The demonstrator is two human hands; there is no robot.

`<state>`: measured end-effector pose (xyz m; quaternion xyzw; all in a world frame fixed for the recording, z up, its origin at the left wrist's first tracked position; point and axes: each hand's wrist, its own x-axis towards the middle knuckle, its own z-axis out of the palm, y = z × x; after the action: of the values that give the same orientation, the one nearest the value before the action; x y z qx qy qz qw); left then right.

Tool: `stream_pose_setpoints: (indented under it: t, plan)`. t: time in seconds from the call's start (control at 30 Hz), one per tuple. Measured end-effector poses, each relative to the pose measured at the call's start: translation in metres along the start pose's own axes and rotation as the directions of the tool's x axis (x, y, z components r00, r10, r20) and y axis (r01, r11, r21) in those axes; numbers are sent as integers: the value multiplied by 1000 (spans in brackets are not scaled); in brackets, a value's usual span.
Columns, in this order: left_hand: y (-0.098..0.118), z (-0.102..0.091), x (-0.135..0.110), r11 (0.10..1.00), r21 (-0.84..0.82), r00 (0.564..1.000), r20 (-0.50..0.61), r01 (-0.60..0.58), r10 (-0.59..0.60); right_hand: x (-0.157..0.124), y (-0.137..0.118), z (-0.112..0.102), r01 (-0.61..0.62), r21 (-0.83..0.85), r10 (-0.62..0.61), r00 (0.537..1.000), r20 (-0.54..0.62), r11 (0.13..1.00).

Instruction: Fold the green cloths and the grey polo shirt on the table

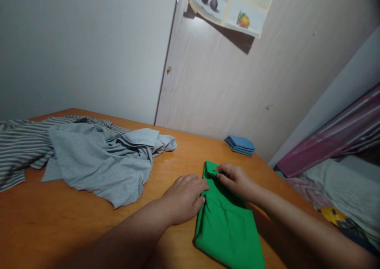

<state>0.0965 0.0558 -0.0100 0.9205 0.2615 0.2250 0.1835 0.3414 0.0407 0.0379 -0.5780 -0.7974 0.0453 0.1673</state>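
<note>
A green folded garment (228, 225) lies in a long strip on the wooden table in front of me; its exact kind is hidden by the folding. My left hand (188, 195) is at its left edge, with the cloth bunched between thumb and fingers and creases running out from there. At the far end, my right hand (234, 178) is closed in a pinch on a turned-up flap of the same green cloth. The fingertips of both hands are partly hidden.
A crumpled grey garment (103, 162) lies left on the table (166, 170), overlapping a striped one (23, 146). A small folded blue stack (240, 144) sits near the back right edge. Walls close off the back. Bedding (341, 182) and a pink curtain (323, 142) are at right.
</note>
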Motion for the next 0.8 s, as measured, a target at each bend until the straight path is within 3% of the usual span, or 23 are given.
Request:
stream_pose_setpoints:
  t: [0.2,0.3,0.43,0.6,0.8]
  plan:
    - [0,-1,1,1000,23,999,53,13,-14,7,-6,-15,-8,60,11,999,-43,998]
    - [0,-2,1,1000,22,999,48,9,-10,4,-12,-10,32,-29,-32,999,-17,999]
    - [-1,0,2,1000,24,999,44,-3,2,-2,-17,2,91,-127,-77,991,110,988]
    - [-2,1,1,1000,19,999,28,-18,17,-1,-16,5,55,-104,-47,996,75,993]
    - [-2,0,3,999,-28,999,-21,-45,44,-2,-20,6,130,-105,-114,983,147,986]
